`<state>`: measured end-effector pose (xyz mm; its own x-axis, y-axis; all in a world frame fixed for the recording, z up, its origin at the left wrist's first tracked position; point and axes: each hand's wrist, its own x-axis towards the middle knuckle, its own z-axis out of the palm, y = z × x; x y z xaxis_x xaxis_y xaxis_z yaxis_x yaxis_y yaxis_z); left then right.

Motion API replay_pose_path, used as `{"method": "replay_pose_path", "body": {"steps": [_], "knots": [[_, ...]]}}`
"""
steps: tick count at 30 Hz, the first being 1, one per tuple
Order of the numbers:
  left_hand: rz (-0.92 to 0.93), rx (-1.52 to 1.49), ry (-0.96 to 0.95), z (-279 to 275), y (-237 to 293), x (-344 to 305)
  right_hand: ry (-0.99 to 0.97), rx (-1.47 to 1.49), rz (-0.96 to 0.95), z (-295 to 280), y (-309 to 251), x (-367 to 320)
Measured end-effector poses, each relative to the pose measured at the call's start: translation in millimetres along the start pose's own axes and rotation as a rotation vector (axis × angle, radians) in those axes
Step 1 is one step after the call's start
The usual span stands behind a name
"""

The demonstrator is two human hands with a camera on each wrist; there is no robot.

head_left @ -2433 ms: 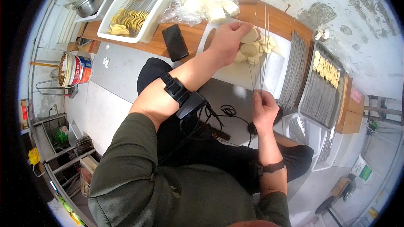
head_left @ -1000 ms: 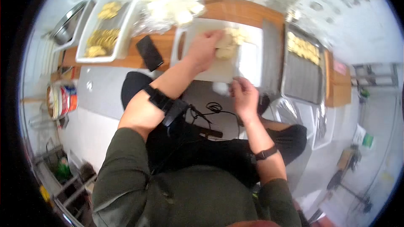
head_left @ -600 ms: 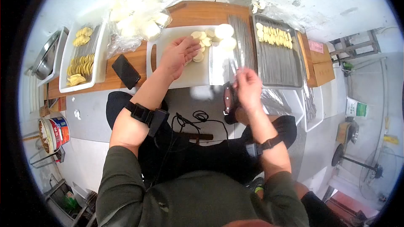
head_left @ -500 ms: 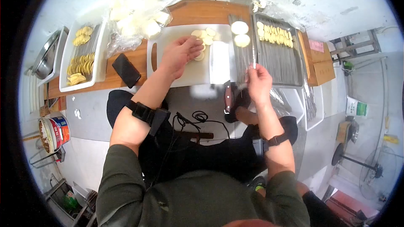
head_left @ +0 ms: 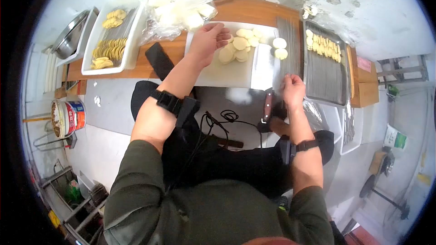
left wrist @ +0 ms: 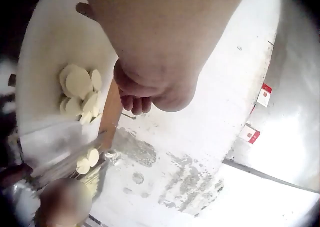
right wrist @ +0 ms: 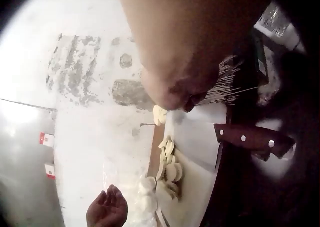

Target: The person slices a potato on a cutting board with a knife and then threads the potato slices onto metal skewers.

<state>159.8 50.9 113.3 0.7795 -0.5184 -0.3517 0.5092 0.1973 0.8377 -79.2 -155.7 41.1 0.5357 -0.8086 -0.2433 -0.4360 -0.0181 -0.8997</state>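
My right hand [head_left: 294, 91] is beside the front of a bundle of thin metal skewers [head_left: 293, 36], thumb and fingertips pinched together on thin skewers. One skewer [right wrist: 245, 90] sticks out past the fingers in the right wrist view. Two round pale slices [head_left: 280, 47], like potato, lie over the bundle ahead of this hand. My left hand [head_left: 206, 45] hovers over the left part of a white cutting board [head_left: 213, 75], palm turned inward, fingers loosely extended and holding nothing. To its right is a loose pile of slices [head_left: 238, 45]. A broad-bladed kitchen knife [head_left: 268, 104] lies at the board's right, its handle overhanging the edge.
At right stands a metal tray [head_left: 324, 102] of skewers carrying slices. A white bin [head_left: 104, 70] with more skewered slices sits at left, near a black phone [head_left: 159, 60]. A plastic bag [head_left: 181, 13] of pale pieces lies behind. Cables [head_left: 229, 115] trail below.
The left hand has come away from the slice pile. The right hand has carried the skewers with two slices rightward from the board to the skewer bundle. The head view has also shifted.
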Motion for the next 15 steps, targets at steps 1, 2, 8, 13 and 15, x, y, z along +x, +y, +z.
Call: {"method": "replay_pose_path", "body": {"steps": [1,2,8,13,15], "knots": [[0.000,0.008,0.017,-5.0,-4.6,1.7,-0.016,0.006,0.006,5.0,4.2,3.9],[-0.008,0.122,0.009,-9.5,-10.2,5.7,-0.010,-0.043,-0.018,10.5,8.0,8.5],[0.117,1.171,0.025,-32.5,-51.3,16.6,-0.049,-0.083,-0.015,29.0,18.1,24.0],[0.373,1.430,-0.051,-34.6,-71.6,14.9,0.051,-0.378,-0.301,17.8,14.1,13.4],[0.397,1.470,-0.075,-31.0,-71.6,12.3,0.026,-0.354,-0.293,9.3,3.2,-0.2]]}}
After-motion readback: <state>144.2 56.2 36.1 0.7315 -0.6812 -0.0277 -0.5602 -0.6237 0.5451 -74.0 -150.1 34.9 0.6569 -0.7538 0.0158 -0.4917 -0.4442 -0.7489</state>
